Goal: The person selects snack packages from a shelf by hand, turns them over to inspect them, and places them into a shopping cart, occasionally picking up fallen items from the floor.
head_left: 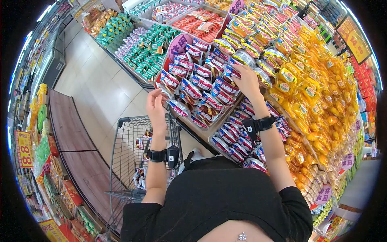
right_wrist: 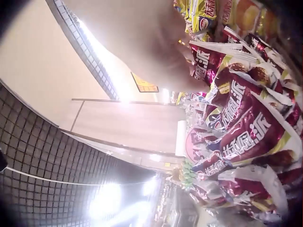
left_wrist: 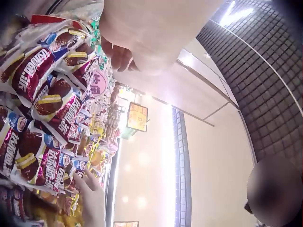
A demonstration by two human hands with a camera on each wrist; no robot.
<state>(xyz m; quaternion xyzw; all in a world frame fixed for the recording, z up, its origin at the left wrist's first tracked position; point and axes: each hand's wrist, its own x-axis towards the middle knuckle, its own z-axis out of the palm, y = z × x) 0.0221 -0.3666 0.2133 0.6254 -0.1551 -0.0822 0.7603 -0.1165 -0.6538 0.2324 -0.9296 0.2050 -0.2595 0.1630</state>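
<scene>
A bin holds many purple, white and blue packets of chocolate pies [head_left: 201, 82]. Toward the bin's far right side, my right hand [head_left: 246, 80] pinches one chocolate pie packet [head_left: 229, 73] at its fingertips; the right wrist view has this packet [right_wrist: 203, 61] right against the fingers. My left hand [head_left: 156, 107] is raised at the bin's left edge, near a few packets, its fingers loosely bent and nothing seen in them. From the left wrist, those bent fingers [left_wrist: 118, 56] show beside the pie packets [left_wrist: 47, 104].
A wire shopping cart [head_left: 115, 161] with a few packets inside stands at my left. Yellow-wrapped packets [head_left: 318, 109] heap up on the right. Green packets [head_left: 149, 50] fill a bin farther back. A low brown platform [head_left: 72, 121] lies across the aisle.
</scene>
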